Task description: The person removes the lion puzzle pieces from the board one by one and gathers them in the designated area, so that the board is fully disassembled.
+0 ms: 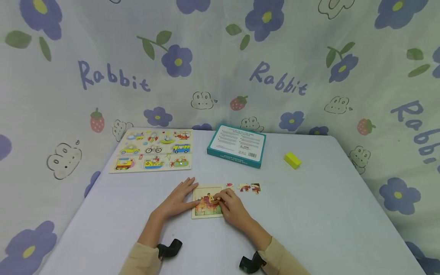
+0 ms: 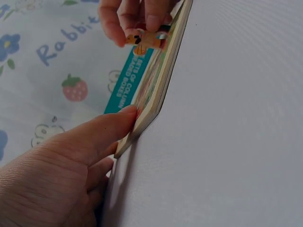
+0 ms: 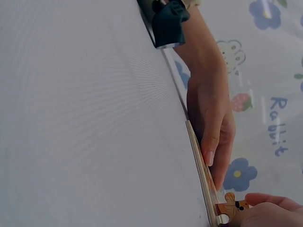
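A small wooden jigsaw tray (image 1: 207,217) lies on the table with several picture pieces fitted in it. My left hand (image 1: 178,200) rests at its left side, fingers spread and thumb lying on the tray's edge. Over the tray's right part, my right hand (image 1: 236,211) pinches an orange-brown jigsaw piece (image 3: 232,205) with a dark animal face detail. In the left wrist view that jigsaw piece (image 2: 147,41) stands tilted above the tray's surface; whether it touches the tray I cannot tell. Loose jigsaw pieces (image 1: 244,188) lie just beyond the tray, one partly behind the right hand.
A vehicle peg puzzle board (image 1: 161,154) lies at the back left. Beside it is a teal and white box (image 1: 237,145), and a yellow block (image 1: 292,160) sits farther right. A patterned curtain (image 1: 220,84) hangs behind the white table (image 1: 326,214).
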`<action>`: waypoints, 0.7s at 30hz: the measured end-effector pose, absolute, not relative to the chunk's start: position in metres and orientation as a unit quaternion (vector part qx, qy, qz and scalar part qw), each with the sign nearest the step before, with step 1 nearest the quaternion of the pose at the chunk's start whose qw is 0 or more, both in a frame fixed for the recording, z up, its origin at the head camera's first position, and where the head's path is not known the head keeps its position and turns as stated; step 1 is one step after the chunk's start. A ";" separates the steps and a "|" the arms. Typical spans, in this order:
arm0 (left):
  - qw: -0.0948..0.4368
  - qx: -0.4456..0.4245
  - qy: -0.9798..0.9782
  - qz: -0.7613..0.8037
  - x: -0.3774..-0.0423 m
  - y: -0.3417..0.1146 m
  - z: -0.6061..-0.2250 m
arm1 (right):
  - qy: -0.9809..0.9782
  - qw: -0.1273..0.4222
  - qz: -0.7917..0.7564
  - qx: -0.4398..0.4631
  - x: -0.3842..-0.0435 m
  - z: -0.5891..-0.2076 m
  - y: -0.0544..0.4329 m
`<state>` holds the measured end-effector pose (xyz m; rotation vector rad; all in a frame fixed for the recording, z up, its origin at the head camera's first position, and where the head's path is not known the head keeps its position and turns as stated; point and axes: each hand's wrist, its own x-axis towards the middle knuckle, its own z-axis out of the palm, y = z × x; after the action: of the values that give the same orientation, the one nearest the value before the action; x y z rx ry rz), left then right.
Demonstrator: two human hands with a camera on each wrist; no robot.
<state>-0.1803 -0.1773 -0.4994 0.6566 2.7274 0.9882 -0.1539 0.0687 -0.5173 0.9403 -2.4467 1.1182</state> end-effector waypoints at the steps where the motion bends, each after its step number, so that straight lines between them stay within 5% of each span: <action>1: 0.084 0.219 0.914 0.330 -0.180 -0.177 -0.500 | -0.853 0.144 0.385 0.323 -0.154 -0.517 0.069; 21: 0.081 0.227 0.915 0.323 -0.179 -0.178 -0.501 | -0.852 0.150 0.387 0.320 -0.151 -0.518 0.071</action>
<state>-0.1793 -0.1777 -0.5006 0.6798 2.7350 0.9666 -0.1513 0.0706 -0.5182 0.9199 -2.4459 1.1116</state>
